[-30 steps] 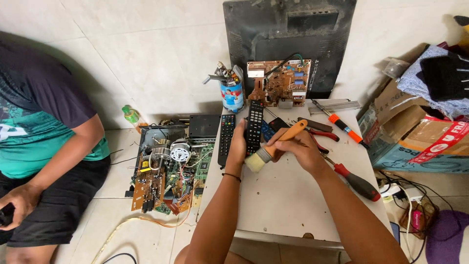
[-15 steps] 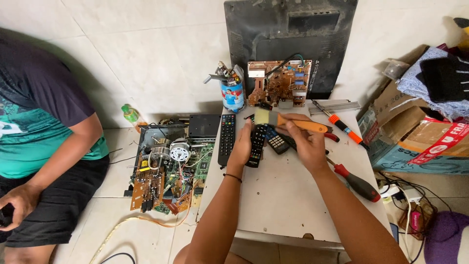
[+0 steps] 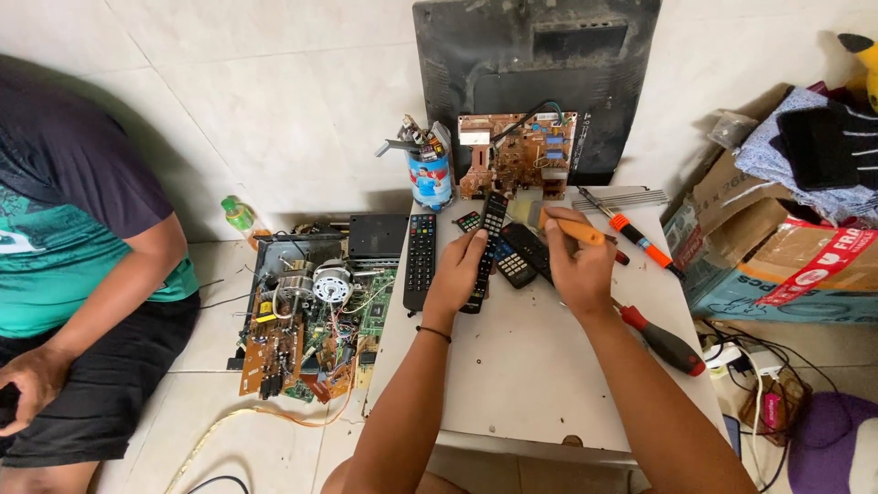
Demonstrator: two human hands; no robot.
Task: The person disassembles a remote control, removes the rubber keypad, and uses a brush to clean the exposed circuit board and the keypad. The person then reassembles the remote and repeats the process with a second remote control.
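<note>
My left hand (image 3: 457, 272) is closed around a long black remote control (image 3: 488, 229), holding it tilted above the white table (image 3: 549, 375). My right hand (image 3: 582, 267) grips a paintbrush with an orange handle (image 3: 574, 230). Its pale bristles (image 3: 525, 213) sit just right of the remote's far end, over another black remote (image 3: 523, 257) that lies on the table between my hands. A third black remote (image 3: 420, 261) lies flat to the left of my left hand.
On the table are a red-handled screwdriver (image 3: 665, 340), an orange-handled screwdriver (image 3: 637, 241), a blue can of tools (image 3: 429, 176) and a brown circuit board (image 3: 517, 155) leaning on a black TV back. Circuit boards (image 3: 306, 329) lie on the floor. A seated person (image 3: 82, 274) is left; cardboard boxes (image 3: 777, 261) right.
The brush has swept from the near end of the held remote up to its far end, then a little to the right. My left hand keeps the remote in about the same place.
</note>
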